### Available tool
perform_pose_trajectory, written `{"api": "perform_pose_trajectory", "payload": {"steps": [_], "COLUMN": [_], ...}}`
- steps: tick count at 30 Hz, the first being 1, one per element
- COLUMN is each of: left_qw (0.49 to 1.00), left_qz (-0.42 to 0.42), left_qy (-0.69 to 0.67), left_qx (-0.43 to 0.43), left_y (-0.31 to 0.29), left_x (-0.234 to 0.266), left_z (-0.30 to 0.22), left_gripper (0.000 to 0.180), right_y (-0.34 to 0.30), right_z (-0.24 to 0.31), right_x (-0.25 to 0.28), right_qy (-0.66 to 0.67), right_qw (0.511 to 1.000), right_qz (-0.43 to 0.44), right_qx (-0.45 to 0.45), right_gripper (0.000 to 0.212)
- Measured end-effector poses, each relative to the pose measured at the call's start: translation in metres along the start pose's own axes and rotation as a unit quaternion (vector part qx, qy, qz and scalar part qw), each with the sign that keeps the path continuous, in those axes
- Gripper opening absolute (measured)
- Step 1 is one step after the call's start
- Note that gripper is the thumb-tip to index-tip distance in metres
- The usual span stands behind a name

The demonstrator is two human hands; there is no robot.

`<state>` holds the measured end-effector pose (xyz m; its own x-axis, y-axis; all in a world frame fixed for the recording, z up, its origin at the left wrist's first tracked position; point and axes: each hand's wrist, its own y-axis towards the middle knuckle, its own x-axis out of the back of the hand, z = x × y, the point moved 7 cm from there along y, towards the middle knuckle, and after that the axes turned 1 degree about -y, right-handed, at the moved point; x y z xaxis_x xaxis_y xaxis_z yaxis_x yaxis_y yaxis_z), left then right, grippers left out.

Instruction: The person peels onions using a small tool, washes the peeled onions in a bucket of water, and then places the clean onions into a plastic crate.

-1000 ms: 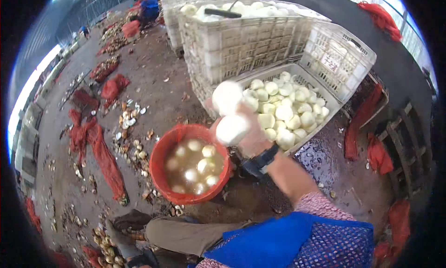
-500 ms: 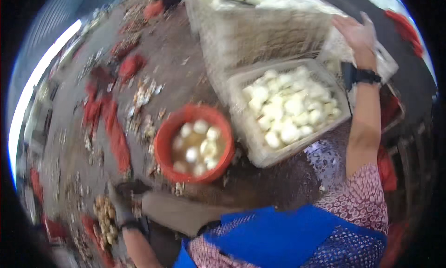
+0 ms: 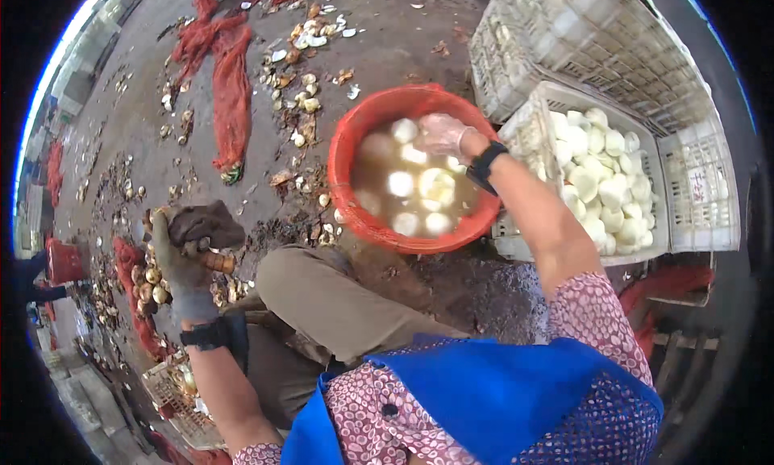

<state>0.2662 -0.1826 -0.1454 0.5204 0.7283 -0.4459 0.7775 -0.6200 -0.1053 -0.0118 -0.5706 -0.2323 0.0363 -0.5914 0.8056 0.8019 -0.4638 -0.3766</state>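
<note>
My right hand (image 3: 445,134), in a thin see-through glove, reaches into a red tub (image 3: 347,203) of cloudy water at its far right side. Its fingertips are hidden, so I cannot tell whether they grip anything. Several peeled white onions (image 3: 436,187) float around it. At the left, my left hand (image 3: 179,255), in a grey glove, is curled around something brown with a short wood-coloured end (image 3: 218,262). A dark brown, cloth-like piece (image 3: 206,223) sits against those fingers; what exactly it is stays unclear. Unpeeled onions (image 3: 151,283) lie just below that hand.
Right of the tub, a white plastic crate (image 3: 524,130) holds a heap of peeled onions (image 3: 605,179). Taller white crates (image 3: 592,29) stand behind it. Red net sacks (image 3: 231,86) and onion skins (image 3: 310,37) litter the wet floor. A low basket (image 3: 173,392) stands at the lower left.
My right hand has swung from above the far right crate down into the tub. My left hand has risen on the left. The whole view has shifted toward the right.
</note>
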Motion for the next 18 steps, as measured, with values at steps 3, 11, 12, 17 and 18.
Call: {"api": "perform_pose_trajectory", "payload": {"steps": [3,11,12,17,18], "left_qw": [0.993,0.981,0.98,0.988,0.994], "left_qz": [-0.095,-0.166,-0.168,-0.127,-0.098], "left_qy": [0.074,0.092,0.092,0.084,0.052], "left_qx": [-0.015,-0.05,-0.048,-0.037,0.019], "left_y": [-0.01,-0.028,-0.026,-0.021,-0.019], "left_x": [0.009,0.007,0.009,0.008,0.001], "left_z": [-0.012,-0.022,-0.021,-0.015,-0.011], "left_gripper": [0.044,0.041,0.041,0.036,0.036], "right_y": [0.02,0.037,0.031,0.021,0.024], "right_z": [-0.003,0.007,0.009,-0.01,-0.009], "right_x": [-0.028,-0.097,-0.093,-0.08,-0.079], "right_qy": [-0.093,-0.241,-0.241,0.446,0.38], "right_qw": [0.99,0.93,0.93,0.881,0.916], "right_qz": [0.095,0.154,0.157,0.155,0.13], "right_qx": [-0.056,0.229,0.23,-0.043,-0.01], "right_gripper": [0.036,0.036,0.036,0.019,0.019]}}
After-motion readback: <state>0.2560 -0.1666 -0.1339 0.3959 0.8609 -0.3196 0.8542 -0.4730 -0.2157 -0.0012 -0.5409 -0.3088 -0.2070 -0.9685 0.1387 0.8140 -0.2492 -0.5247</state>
